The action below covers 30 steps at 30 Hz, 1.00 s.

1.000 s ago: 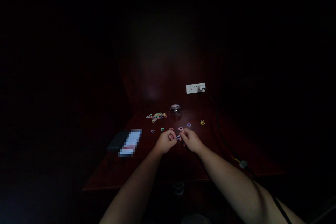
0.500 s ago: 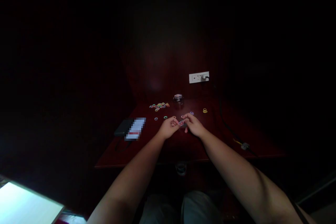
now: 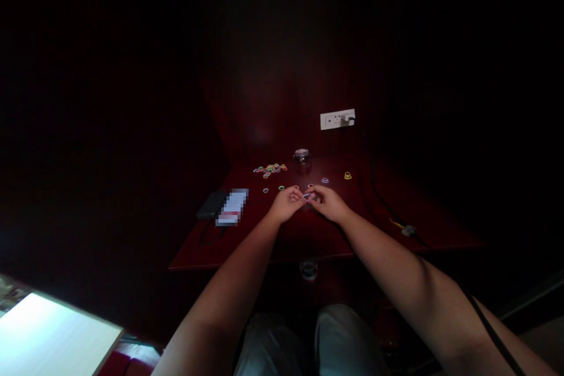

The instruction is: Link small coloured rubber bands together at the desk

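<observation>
My left hand (image 3: 287,204) and my right hand (image 3: 326,202) meet over the dark red table (image 3: 308,241), both pinching a small pale purple band (image 3: 307,195) between their fingertips. Just beyond the fingers lie an orange band and a pinkish band, each partly hidden. A green band (image 3: 281,188) and a pale blue band (image 3: 265,190) sit to the left. Towards the right are a purple band (image 3: 325,180) and a yellow one (image 3: 348,176). A loose pile of coloured bands (image 3: 271,170) lies at the back left.
Behind my hands stands a clear jar (image 3: 302,157). A dark flat case (image 3: 211,205) and a blurred-out phone (image 3: 232,207) lie at the left. At the right runs a black cable with a plug (image 3: 408,231). A socket (image 3: 337,120) is on the back wall.
The view has tilted slightly, so the table sits higher. My right hand's fingers have closed in more around the band, which now shows stretched between both hands.
</observation>
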Motion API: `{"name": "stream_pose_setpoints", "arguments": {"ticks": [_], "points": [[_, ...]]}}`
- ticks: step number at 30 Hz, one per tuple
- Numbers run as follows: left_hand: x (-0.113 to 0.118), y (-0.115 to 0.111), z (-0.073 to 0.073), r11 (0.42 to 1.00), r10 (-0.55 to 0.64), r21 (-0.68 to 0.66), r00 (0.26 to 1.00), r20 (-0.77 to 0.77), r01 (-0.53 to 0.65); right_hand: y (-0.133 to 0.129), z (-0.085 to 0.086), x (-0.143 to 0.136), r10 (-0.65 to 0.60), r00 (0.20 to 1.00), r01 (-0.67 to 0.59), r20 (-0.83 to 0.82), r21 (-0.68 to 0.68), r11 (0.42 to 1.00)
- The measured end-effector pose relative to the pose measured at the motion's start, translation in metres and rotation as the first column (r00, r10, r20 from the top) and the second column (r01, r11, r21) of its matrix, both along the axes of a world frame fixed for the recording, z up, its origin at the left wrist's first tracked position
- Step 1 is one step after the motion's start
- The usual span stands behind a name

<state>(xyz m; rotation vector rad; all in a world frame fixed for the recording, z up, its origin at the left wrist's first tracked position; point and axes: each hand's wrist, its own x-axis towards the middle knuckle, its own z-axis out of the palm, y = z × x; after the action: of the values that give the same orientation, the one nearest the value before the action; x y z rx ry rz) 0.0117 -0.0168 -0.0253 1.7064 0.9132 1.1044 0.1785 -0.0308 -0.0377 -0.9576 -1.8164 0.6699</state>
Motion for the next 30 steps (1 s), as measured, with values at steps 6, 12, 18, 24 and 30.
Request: {"name": "stream_pose_setpoints", "arguments": {"ticks": [6, 12, 18, 24, 30], "points": [[-0.002, -0.009, 0.001, 1.0, 0.014, -0.02, 1.0, 0.024, -0.013, -0.007, 0.004, -0.002, -0.031, 0.998, 0.027, 0.049, 0.074, 0.997], [-0.003, -0.01, 0.0, 1.0, 0.019, -0.02, 0.999, 0.033, -0.018, -0.012, 0.007, -0.004, -0.072, 0.991, 0.064, 0.117, 0.073, 0.995], [-0.005, -0.007, -0.003, 1.0, 0.021, -0.011, 0.999, 0.042, -0.021, -0.013, 0.009, -0.004, -0.095, 0.981, 0.077, 0.167, 0.109, 0.991], [-0.005, -0.007, -0.003, 1.0, 0.004, 0.002, 0.999, 0.044, -0.004, -0.013, 0.011, -0.003, -0.123, 0.979, 0.104, 0.164, 0.119, 0.987], [-0.005, -0.008, -0.002, 1.0, -0.008, -0.008, 1.0, 0.018, 0.008, -0.011, 0.011, -0.004, -0.125, 0.982, 0.117, 0.145, 0.061, 0.991]]}}
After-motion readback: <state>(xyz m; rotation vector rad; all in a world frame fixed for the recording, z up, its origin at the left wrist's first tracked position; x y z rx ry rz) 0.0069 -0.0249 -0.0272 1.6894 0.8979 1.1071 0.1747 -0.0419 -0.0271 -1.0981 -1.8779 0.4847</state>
